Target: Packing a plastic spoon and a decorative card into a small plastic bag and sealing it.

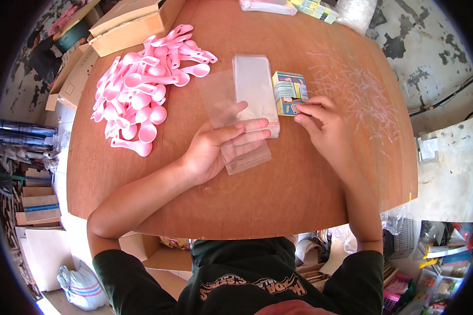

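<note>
A clear plastic bag (249,161) lies across my left hand (215,144), pinched under the thumb with the fingers stretched behind it. Beneath and beyond that hand, a stack of flat clear plastic bags (253,79) rests on the wooden table. Just right of it sits a small stack of colourful printed cards (286,84), blue and yellow with a pale label across the top. My right hand (323,118) has its thumb and fingertips pinched at the near right corner of the cards; how many it grips is hidden. A heap of pink plastic scoops (142,100) lies to the left.
The brown table (205,210) has a curved near edge. Thin clear plastic strips (362,94) are scattered at right. A cardboard box (131,31) stands at the far left; plastic packs (268,5) and more bundled cards (316,9) lie at the far edge.
</note>
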`<state>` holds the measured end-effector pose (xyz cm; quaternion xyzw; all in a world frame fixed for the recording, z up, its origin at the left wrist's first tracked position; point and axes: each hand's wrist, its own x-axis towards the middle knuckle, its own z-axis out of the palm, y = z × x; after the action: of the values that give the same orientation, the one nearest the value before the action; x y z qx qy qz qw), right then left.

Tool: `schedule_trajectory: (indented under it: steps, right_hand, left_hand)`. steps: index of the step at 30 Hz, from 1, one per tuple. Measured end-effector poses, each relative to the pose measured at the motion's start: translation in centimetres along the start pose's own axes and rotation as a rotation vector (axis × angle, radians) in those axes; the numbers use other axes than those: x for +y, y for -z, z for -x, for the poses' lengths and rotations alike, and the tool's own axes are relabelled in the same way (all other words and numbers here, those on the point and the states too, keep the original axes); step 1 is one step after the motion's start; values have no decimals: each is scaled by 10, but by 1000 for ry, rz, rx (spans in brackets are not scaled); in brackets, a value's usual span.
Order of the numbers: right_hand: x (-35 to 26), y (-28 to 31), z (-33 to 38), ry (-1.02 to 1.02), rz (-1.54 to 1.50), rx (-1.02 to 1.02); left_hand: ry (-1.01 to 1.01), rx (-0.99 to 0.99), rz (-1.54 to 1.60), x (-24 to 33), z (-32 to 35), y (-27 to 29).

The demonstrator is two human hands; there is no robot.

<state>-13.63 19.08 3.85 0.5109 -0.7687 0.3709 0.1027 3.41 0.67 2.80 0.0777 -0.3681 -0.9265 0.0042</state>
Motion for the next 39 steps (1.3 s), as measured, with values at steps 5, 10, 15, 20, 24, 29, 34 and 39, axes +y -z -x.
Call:
schedule_trajectory:
  steps: [5,10,15,20,24,29,34,39]
  right_hand:
    - [-1,7,-4,61,104,7]
    - [-32,19,-2,224,275,222]
    - [-40,21,7,13,81,282]
    - [-24,10,10,-230,-374,306]
    - [-29,9,6,-528,-681,82]
    - [-29,2,12,-558,-706,-63]
    - [-46,-3,15,-641,-852,-58]
    - [-47,-4,22,-919,-1048,-357]
  left_hand:
    - [-50,-1,7,0,-3,5]
    - [-87,16,17,3,-4,9]
    - [-106,79,-6,5,-6,11]
    - [-129,68,-2,5,-8,16]
    - [-142,65,-7,6,-8,19]
    - [-201,92,-43,2,-10,20]
    - [-246,186,-51,2,-10,17]
    - [-294,225,-37,4,-10,15]
